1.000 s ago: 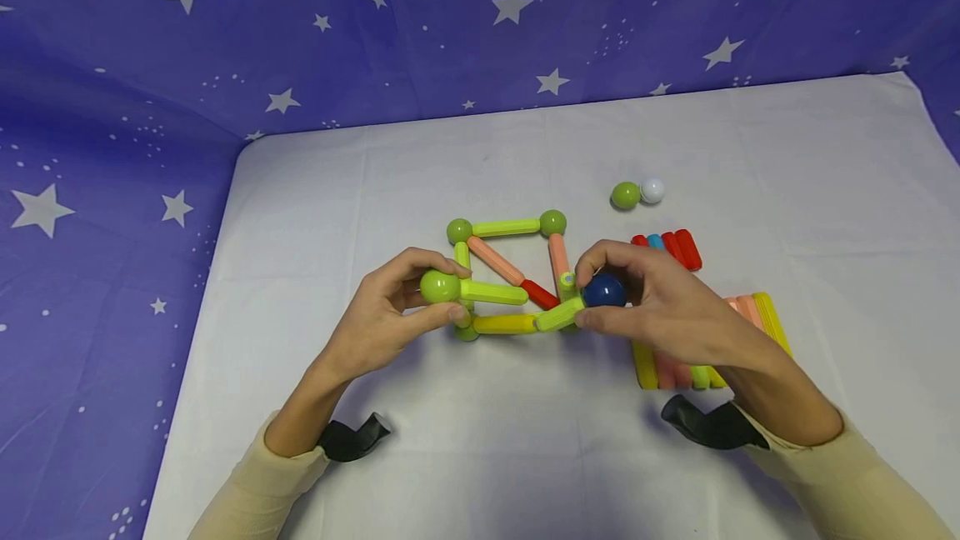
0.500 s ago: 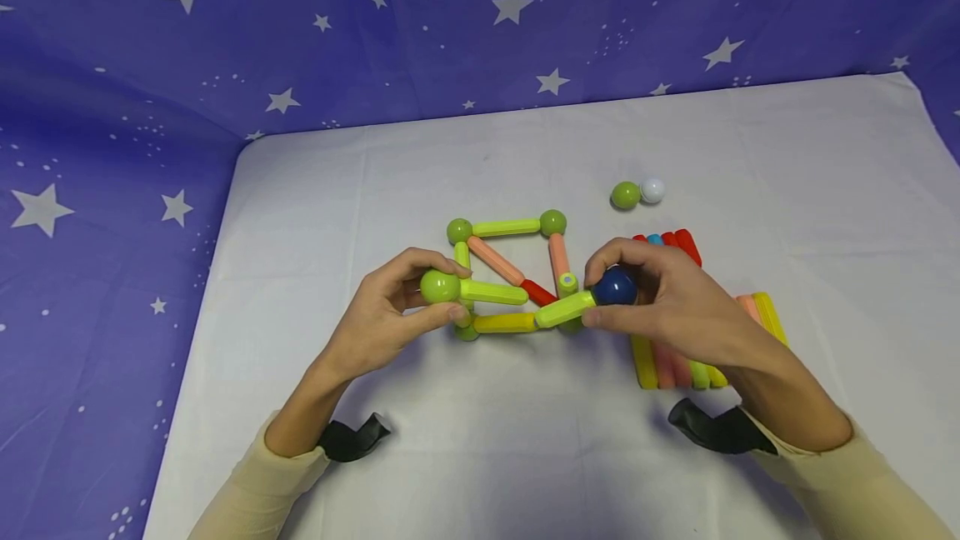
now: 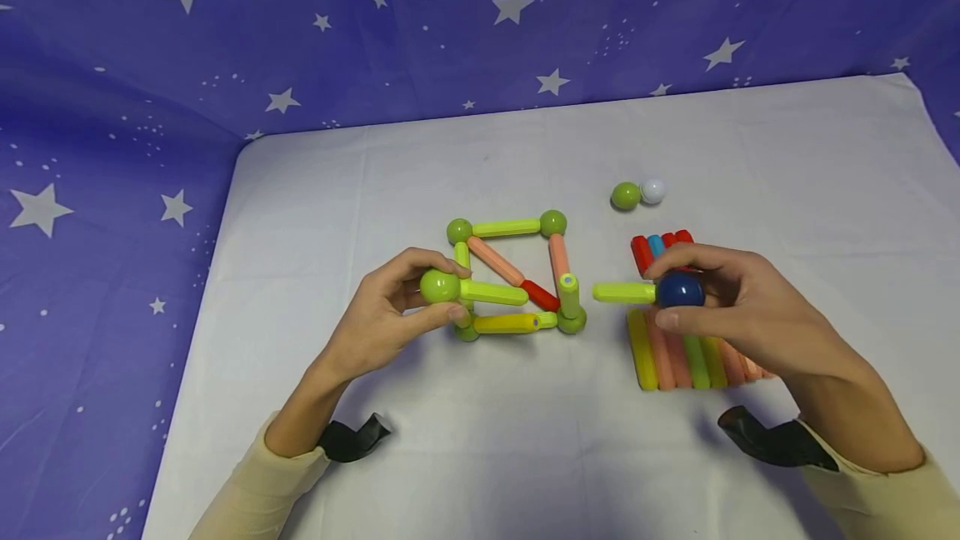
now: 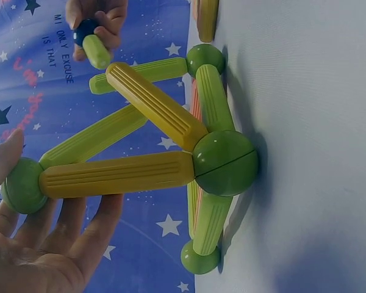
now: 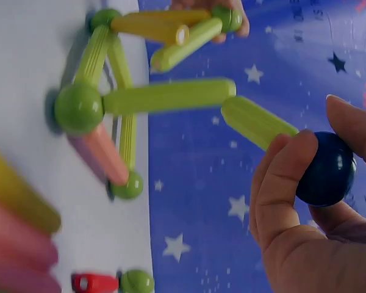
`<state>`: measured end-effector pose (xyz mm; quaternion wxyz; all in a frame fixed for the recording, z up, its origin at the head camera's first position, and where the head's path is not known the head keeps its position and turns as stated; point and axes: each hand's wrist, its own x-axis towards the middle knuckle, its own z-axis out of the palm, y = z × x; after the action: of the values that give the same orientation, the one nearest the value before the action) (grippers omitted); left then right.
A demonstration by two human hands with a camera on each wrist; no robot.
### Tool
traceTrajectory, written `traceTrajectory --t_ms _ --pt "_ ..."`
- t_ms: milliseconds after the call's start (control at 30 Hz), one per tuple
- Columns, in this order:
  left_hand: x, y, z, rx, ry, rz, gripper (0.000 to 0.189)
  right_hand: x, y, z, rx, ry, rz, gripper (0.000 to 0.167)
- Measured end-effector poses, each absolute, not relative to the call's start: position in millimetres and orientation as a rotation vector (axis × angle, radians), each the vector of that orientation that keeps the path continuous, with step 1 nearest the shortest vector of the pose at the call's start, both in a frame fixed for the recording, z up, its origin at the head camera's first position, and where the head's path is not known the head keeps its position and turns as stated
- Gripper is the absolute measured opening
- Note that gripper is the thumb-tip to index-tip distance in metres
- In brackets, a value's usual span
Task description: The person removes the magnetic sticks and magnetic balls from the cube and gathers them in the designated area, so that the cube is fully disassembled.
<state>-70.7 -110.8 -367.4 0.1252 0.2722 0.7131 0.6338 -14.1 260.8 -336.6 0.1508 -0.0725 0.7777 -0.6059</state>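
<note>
My left hand (image 3: 386,307) pinches a green ball (image 3: 440,287) at the raised corner of a stick-and-ball frame. From that ball a light green stick (image 3: 493,292) points right, and a yellow stick (image 4: 122,174) runs down to a corner ball (image 4: 226,163). Another yellow stick (image 3: 506,323) slants up from that corner, its upper end free. A green stick (image 5: 171,96) stands on the front right ball (image 5: 79,108). My right hand (image 3: 750,307) grips a dark blue ball (image 3: 680,289) with a light green stick (image 3: 625,292) attached, held apart from the frame.
A row of loose yellow, pink and green sticks (image 3: 675,352) lies beneath the right hand. Short red and blue sticks (image 3: 642,254) lie behind it. Farther back, a green ball (image 3: 626,196) touches a white ball (image 3: 653,191). A starry blue cloth (image 3: 420,40) hangs behind the table.
My right hand has drawn the blue ball and its green stick rightward, away from the frame, and the stick now lies level. The left hand and the frame have stayed in place.
</note>
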Motion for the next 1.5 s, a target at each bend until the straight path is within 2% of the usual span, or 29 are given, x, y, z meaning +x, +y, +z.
traceTrajectory --t_ms 167,600,900,1200,1500 --pt "-70.6 -110.4 -367.0 0.782 2.067 1.846 0.037 -12.0 280.2 -342.2 -0.179 2.255 -1.778 0.035" --pt "-70.9 -110.1 -367.1 0.781 2.067 1.836 0.037 -11.6 293.3 -350.7 0.102 2.567 -1.357 0.038" --pt "-71.2 -111.1 -367.5 0.780 2.065 1.833 0.037 -15.0 304.1 -356.0 0.039 2.571 -1.435 0.034" --pt "-71.7 -110.8 -367.7 0.783 2.052 1.843 0.036 -28.7 327.6 -370.4 0.188 2.669 -1.236 0.045" --pt "-71.6 -111.3 -367.5 0.772 2.051 1.834 0.036 -48.3 347.6 -385.6 0.204 2.663 -1.055 0.052"
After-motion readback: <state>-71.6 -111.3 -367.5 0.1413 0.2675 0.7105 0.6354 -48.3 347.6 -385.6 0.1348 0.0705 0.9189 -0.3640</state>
